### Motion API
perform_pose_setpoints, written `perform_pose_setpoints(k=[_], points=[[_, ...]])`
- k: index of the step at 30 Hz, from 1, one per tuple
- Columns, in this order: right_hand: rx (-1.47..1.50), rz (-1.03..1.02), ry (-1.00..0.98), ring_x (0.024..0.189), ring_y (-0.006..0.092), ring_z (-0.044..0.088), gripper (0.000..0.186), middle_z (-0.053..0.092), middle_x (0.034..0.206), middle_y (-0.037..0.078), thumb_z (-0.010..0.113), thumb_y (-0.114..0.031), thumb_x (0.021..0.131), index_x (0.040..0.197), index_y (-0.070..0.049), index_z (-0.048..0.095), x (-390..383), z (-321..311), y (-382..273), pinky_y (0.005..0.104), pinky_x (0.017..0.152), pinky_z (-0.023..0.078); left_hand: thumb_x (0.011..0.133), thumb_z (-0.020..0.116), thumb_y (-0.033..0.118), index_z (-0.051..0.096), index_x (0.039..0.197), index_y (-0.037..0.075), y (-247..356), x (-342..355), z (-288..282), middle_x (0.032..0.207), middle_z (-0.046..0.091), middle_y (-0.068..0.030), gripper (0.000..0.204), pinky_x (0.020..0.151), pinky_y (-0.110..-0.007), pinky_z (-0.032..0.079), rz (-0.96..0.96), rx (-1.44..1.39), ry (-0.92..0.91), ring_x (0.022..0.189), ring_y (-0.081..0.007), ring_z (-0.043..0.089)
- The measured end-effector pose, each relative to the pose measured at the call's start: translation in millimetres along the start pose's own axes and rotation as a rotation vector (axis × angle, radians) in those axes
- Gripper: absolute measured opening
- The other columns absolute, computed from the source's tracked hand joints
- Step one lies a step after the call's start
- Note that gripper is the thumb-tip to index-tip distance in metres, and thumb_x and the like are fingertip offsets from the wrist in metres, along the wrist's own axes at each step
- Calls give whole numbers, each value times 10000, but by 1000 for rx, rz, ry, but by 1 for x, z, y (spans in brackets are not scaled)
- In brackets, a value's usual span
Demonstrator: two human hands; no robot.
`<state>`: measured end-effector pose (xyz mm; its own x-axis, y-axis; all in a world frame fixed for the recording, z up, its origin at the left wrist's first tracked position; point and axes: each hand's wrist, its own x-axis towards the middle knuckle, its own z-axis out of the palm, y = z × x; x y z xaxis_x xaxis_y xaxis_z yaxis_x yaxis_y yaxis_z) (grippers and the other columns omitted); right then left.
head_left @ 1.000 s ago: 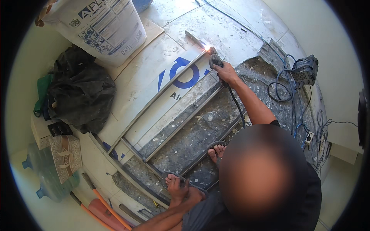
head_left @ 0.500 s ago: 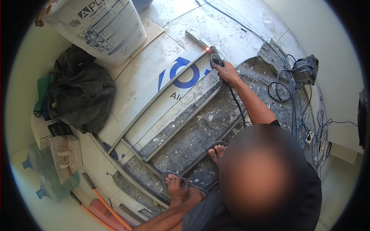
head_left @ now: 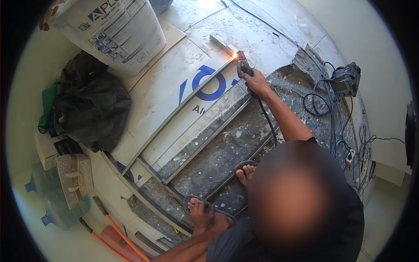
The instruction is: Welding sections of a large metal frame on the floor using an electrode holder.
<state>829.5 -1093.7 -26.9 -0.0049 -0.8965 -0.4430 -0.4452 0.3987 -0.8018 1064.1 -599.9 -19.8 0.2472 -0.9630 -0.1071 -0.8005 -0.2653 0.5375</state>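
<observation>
My right hand (head_left: 256,83) is wrapped round a dark welding electrode holder (head_left: 245,69) with a black cable trailing back from it. At its tip an orange-white welding arc (head_left: 235,55) glows against the end of a long metal bar. That bar belongs to a ladder-like metal frame (head_left: 183,102) lying flat on the floor. Low in the picture, my left hand (head_left: 201,216) is closed beside a slippered foot (head_left: 194,203), near a frame bar; a small dark thing shows at its fingers, too unclear to name. Another slippered foot (head_left: 248,168) stands between the bars.
A paint-spattered grey sheet (head_left: 222,150) and a white printed panel (head_left: 170,144) lie beneath the frame. The welding machine (head_left: 345,81) and tangled cables are at right. A large white bag (head_left: 126,39), black cloth (head_left: 94,102), water bottles (head_left: 56,196) and orange-handled tools (head_left: 115,227) line the left.
The glow at the electrode tip has become larger and brighter. My right hand has barely shifted, and my left hand stays by the foot.
</observation>
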Motion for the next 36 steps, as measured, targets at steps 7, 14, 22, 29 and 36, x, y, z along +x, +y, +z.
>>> perform_pose_setpoints(k=[7, 14, 22, 29, 36], points=[[12, 24, 19, 452, 161, 532, 283, 526, 587, 45, 608, -289, 921, 891, -10, 575, -3, -6, -7, 335, 410, 418, 634, 857, 233, 600, 739, 88, 3, 2, -1, 782, 585, -113, 313, 631, -459, 470, 0, -21, 1, 708, -373, 597], [-23, 42, 13, 458, 170, 544, 289, 541, 601, 57, 607, -299, 910, 909, -11, 584, 1, -3, -1, 342, 421, 429, 668, 836, 321, 582, 767, 75, -1, 0, 0, 782, 587, -119, 368, 644, -481, 487, -4, -2, -30, 721, -361, 611], [-56, 52, -8, 482, 177, 569, 312, 571, 620, 73, 606, -310, 903, 929, 0, 593, 8, -2, 6, 348, 447, 453, 644, 844, 306, 584, 755, 83, 0, 1, -1, 780, 587, -108, 360, 640, -469, 483, 12, 2, -12, 718, -354, 609], [-42, 14, 32, 496, 166, 554, 299, 547, 606, 44, 612, -301, 902, 881, -4, 597, 1, -3, -1, 343, 472, 452, 658, 844, 285, 602, 804, 88, 0, 0, 0, 811, 589, -124, 344, 643, -453, 476, 33, 15, 8, 727, -380, 601], [-26, 11, 16, 490, 170, 551, 311, 553, 609, 55, 620, -311, 901, 869, -4, 588, 3, -4, -1, 348, 465, 439, 651, 848, 270, 598, 778, 76, -1, 0, 1, 800, 590, -125, 340, 631, -459, 473, 5, -6, -14, 725, -377, 602]])
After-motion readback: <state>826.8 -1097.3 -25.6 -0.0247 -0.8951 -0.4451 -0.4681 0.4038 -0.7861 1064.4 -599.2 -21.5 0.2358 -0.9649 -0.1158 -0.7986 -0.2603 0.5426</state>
